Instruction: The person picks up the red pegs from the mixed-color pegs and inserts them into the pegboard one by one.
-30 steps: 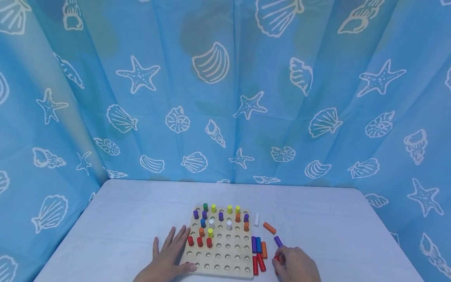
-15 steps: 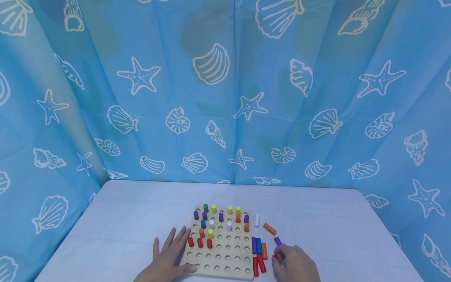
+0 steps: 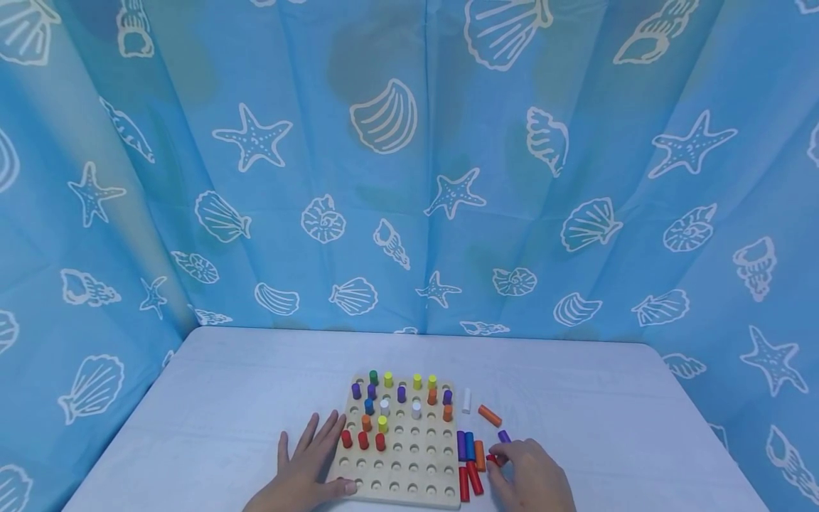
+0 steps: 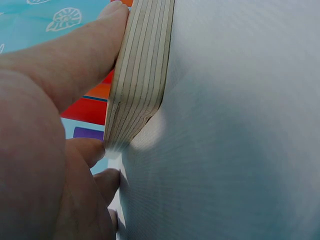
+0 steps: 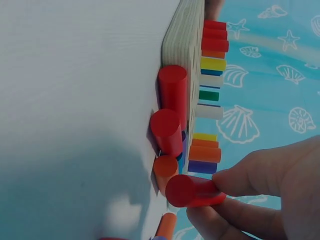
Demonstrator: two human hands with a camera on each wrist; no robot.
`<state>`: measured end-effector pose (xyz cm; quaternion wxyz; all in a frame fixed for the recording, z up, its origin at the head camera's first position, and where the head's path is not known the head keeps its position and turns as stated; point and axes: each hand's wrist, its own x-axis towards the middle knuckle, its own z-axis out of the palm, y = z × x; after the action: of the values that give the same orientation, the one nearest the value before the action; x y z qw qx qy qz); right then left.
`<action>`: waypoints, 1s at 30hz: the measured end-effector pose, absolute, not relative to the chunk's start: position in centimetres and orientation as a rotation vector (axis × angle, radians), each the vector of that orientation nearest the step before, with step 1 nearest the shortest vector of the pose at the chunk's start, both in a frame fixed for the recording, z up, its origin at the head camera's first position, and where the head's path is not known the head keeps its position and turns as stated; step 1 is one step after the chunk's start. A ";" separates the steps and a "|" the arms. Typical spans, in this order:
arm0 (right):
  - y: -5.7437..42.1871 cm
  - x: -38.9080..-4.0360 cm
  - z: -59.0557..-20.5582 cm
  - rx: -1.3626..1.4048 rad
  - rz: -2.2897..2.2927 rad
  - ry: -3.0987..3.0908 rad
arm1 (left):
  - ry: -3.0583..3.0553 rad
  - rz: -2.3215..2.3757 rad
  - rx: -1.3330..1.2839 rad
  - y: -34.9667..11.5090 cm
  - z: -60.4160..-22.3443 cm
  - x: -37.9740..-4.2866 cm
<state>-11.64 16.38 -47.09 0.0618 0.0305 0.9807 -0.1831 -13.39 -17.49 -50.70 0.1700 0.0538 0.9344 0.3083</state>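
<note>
My left hand (image 3: 296, 471) rests at the near left corner of a wooden pegboard (image 3: 404, 468), thumb over the front edge and fingers spread along the left side. In the left wrist view the thumb (image 4: 75, 60) lies against the board's layered edge (image 4: 142, 55). Beside the loose pegs on the right, my right hand (image 3: 536, 475) pinches a red peg (image 5: 192, 191) between thumb and fingers, its round end pointing away from the hand. Red pegs (image 3: 363, 440) stand in a row of three on the board, with purple, yellow, orange, white, blue and green ones behind.
Along the board's right side lie loose pegs: two red (image 3: 463, 483), a blue one (image 3: 470, 446), a purple one (image 3: 461, 446) and an orange one (image 3: 480, 456). Farther out are a white peg (image 3: 466, 400), another orange peg (image 3: 490, 415) and a purple peg (image 3: 504, 436). A shell-patterned curtain (image 3: 409, 213) hangs behind the table.
My right hand has shifted a little to the left with the red peg, which now points toward the loose pegs by the board. The left hand and the board have stayed put.
</note>
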 end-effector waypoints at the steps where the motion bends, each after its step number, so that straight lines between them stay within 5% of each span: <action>1: 16.3 -11.6 -47.1 0.084 -0.552 2.974 | 2.656 0.875 0.153 -17.5 -50.7 -13.4; 30: 15.2 -11.7 -46.3 -0.065 -0.703 3.073 | 2.650 0.890 0.158 -17.5 -50.9 -13.4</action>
<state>-11.65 15.23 -46.32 -0.0056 -0.0207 0.9746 -0.2230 -13.38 -17.54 -50.89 0.1702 0.0557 0.9326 0.3132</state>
